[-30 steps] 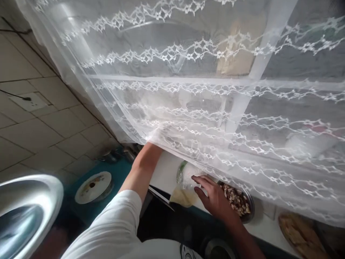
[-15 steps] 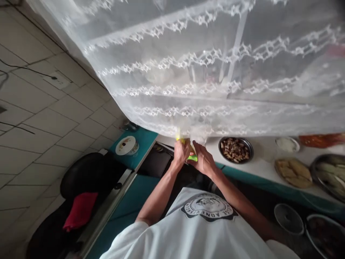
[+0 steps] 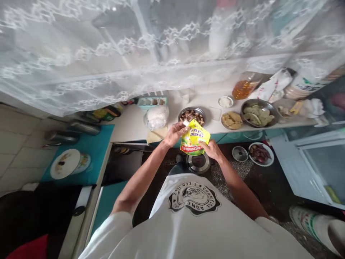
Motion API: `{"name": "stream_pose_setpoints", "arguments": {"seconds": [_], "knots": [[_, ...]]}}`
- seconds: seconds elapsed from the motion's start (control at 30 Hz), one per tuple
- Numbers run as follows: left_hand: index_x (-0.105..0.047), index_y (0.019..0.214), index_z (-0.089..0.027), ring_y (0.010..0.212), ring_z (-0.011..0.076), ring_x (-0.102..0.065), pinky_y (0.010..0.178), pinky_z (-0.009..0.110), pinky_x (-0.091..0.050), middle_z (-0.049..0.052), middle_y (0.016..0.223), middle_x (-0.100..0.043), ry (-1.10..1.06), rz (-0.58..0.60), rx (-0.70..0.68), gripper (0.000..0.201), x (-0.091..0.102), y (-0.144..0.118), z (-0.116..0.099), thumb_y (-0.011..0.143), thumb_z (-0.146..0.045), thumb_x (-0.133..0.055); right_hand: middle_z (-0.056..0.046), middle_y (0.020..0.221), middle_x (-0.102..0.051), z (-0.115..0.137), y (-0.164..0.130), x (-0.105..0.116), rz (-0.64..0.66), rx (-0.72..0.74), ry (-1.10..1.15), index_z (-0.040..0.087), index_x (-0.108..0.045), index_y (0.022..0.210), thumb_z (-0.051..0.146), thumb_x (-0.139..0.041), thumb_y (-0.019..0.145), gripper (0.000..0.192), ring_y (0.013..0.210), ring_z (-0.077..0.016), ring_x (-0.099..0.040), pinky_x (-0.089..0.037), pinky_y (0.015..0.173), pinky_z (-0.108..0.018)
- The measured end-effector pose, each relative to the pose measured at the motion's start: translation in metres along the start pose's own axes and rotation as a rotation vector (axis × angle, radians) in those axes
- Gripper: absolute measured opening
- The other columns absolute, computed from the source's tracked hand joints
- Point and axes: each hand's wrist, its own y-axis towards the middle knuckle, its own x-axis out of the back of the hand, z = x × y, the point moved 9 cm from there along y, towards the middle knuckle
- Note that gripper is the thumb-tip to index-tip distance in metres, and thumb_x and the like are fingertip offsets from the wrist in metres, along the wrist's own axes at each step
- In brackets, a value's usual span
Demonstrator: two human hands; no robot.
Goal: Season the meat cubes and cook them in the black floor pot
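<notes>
A yellow and green printed pouch is held in front of my chest, its lettering upside down to me. My left hand is closed at its upper left corner, where a small white piece, perhaps a spout, shows by the fingers. Gripping the lower right edge is my right hand, thumb on the front face. Just behind the pouch, on the white counter, stands a metal bowl of brown chopped pieces, partly covered by the pouch.
A lace curtain hangs low over the counter. Along it are a seasoning box, a plastic-wrapped bundle, yellow slices and a bowl of pale green slices. A lidded pot stands below.
My view has swung right and down, showing more of the counter. Both hands still hold the pouch, now spread farther apart with its printed face in sight.
</notes>
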Motion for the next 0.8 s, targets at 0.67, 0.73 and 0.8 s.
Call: {"name": "stream_pose_setpoints", "arguments": {"seconds": [0.67, 0.73, 0.8], "knots": [[-0.083, 0.097, -0.018, 0.079, 0.0228, -0.067, 0.075, 0.034, -0.051, 0.009, 0.088, -0.077, 0.403, 0.086, -0.243, 0.038, -0.073, 0.040, -0.013, 0.085, -0.053, -0.092, -0.006, 0.083, -0.080, 0.171, 0.074, 0.078, 0.091, 0.168, -0.780, 0.016, -0.085, 0.095, 0.040, -0.074, 0.105, 0.028, 0.072, -0.0157, -0.063, -0.039, 0.071, -0.028], [-0.084, 0.099, -0.016, 0.074, 0.0211, -0.067, 0.069, 0.033, -0.051, 0.010, 0.088, -0.079, 0.255, 0.292, -0.148, 0.049, -0.074, 0.040, -0.013, 0.084, -0.062, -0.092, -0.005, 0.084, -0.081, 0.176, 0.072, 0.079, 0.170, 0.201, -0.702, 0.015, -0.086, 0.098, 0.035, -0.073, 0.103, 0.024, 0.071, -0.0143, -0.062, -0.038, 0.070, -0.027], [-0.085, 0.099, -0.013, 0.071, 0.0207, -0.069, 0.067, 0.032, -0.053, 0.011, 0.086, -0.080, 0.140, 0.475, -0.043, 0.058, -0.075, 0.038, -0.017, 0.079, -0.067, -0.095, -0.006, 0.093, -0.083, 0.186, 0.067, 0.077, 0.277, 0.248, -0.612, 0.015, -0.087, 0.105, 0.030, -0.071, 0.103, 0.022, 0.077, -0.0144, -0.066, -0.041, 0.074, -0.027]]}}
